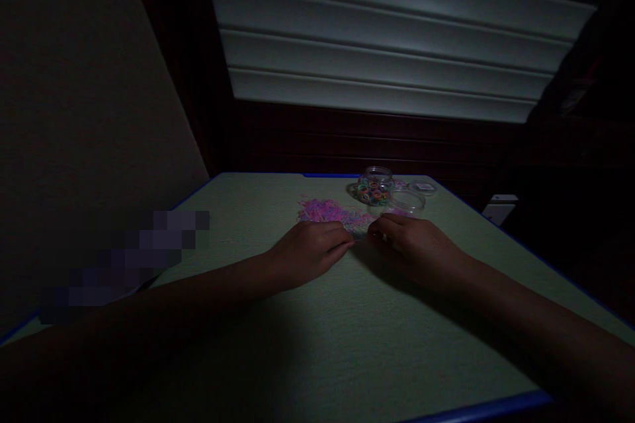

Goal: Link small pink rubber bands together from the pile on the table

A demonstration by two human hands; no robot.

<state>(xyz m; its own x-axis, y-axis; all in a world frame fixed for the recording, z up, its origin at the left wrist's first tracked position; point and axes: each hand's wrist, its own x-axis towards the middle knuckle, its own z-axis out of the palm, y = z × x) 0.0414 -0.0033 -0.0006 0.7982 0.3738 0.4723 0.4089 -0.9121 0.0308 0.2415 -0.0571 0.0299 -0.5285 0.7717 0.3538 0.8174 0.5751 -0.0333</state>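
My left hand [315, 248] is closed in a pinch just in front of a loose pile of small pink and purple rubber bands [325, 210]. From its fingertips a thin pale rubber band [358, 240] stretches across the narrow gap towards my right hand [409, 241]. The fingers of that hand are curled together at the band's other end, though the tips are partly hidden. Just behind my right hand stands an open clear jar [407, 199] with some pink bits low inside. Farther back, another clear jar [374, 186] holds multicoloured hair ties.
The light green table [307, 344] has a blue edge. A clear round lid [423, 188] lies near its back right corner. Something blurred by pixels covers the left edge. A white object [500, 208] is beyond the right edge, and a slatted panel [387, 46] rises behind.
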